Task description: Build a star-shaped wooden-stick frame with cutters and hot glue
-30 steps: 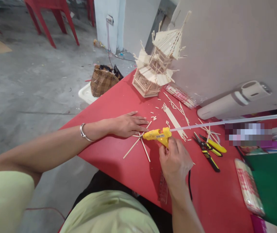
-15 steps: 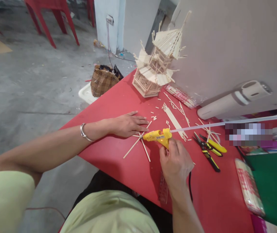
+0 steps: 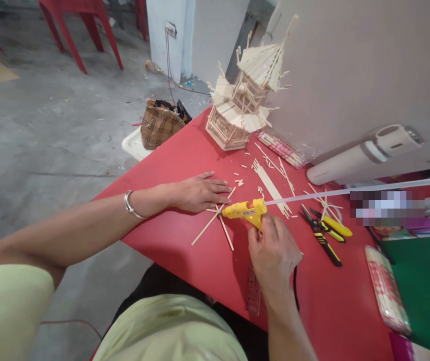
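My right hand (image 3: 274, 245) is closed around the handle of a yellow hot glue gun (image 3: 243, 211). A long clear glue stick (image 3: 312, 194) runs out of its back toward the right. The nozzle points left and meets the middle of a star of crossed wooden sticks (image 3: 227, 233) on the red table. Flat on the table, with fingers stretched out, my left hand (image 3: 195, 193) covers part of the star's upper left side. Its fingertips lie close to the upper stick of the star.
A stick-built pagoda (image 3: 243, 100) stands at the table's far corner. Loose sticks (image 3: 271, 188) lie beyond the glue gun. To the right are black-and-yellow pliers (image 3: 322, 235), a second stick star (image 3: 325, 204), a packet of sticks (image 3: 387, 288) and a pale cylinder (image 3: 350, 163). A clear ruler (image 3: 253, 291) lies near the front edge.
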The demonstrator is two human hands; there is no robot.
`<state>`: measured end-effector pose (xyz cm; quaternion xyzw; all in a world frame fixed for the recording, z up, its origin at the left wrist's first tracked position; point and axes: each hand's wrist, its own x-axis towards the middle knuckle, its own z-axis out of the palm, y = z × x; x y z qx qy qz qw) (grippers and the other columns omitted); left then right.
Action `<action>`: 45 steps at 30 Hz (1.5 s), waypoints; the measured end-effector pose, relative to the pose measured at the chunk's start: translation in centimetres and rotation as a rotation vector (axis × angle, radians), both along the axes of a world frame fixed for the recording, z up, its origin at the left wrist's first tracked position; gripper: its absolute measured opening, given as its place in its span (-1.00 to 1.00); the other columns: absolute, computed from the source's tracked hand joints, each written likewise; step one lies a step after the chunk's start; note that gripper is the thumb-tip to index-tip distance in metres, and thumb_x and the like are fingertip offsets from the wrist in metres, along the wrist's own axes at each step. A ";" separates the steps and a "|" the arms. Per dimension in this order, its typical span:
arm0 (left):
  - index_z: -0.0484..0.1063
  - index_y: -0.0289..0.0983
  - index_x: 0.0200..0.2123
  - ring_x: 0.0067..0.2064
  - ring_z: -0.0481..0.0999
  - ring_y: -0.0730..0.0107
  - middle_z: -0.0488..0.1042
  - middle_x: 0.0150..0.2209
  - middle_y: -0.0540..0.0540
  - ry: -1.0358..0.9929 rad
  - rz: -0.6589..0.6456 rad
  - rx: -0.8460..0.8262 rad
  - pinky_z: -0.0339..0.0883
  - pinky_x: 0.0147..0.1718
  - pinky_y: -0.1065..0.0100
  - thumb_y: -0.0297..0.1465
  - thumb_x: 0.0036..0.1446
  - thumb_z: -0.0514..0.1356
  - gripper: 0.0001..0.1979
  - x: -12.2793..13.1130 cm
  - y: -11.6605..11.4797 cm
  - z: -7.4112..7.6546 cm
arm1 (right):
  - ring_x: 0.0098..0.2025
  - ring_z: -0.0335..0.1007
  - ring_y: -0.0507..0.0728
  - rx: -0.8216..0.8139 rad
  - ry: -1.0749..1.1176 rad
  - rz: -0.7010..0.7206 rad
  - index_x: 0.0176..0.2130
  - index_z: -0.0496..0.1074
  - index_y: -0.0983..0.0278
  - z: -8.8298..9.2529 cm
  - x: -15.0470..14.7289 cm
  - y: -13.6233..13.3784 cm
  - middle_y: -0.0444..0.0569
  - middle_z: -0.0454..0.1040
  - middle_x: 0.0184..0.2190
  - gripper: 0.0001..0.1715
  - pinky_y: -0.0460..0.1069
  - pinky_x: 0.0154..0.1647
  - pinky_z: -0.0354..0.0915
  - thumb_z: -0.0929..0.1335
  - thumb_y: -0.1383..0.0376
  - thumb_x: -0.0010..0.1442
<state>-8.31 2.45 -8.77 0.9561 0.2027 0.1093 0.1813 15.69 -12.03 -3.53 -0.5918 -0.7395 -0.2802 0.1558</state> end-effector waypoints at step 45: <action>0.39 0.04 0.29 0.43 0.21 0.15 0.27 0.41 -0.12 -0.087 0.000 -0.018 -0.22 0.43 -0.03 -0.22 0.40 0.09 -0.57 0.0 0.0 -0.2 | -0.31 0.36 0.14 -0.028 0.098 -0.119 -0.08 0.46 0.29 -0.1 0.1 0.2 0.03 0.51 -0.19 -0.75 0.02 -0.34 0.15 0.30 0.27 0.28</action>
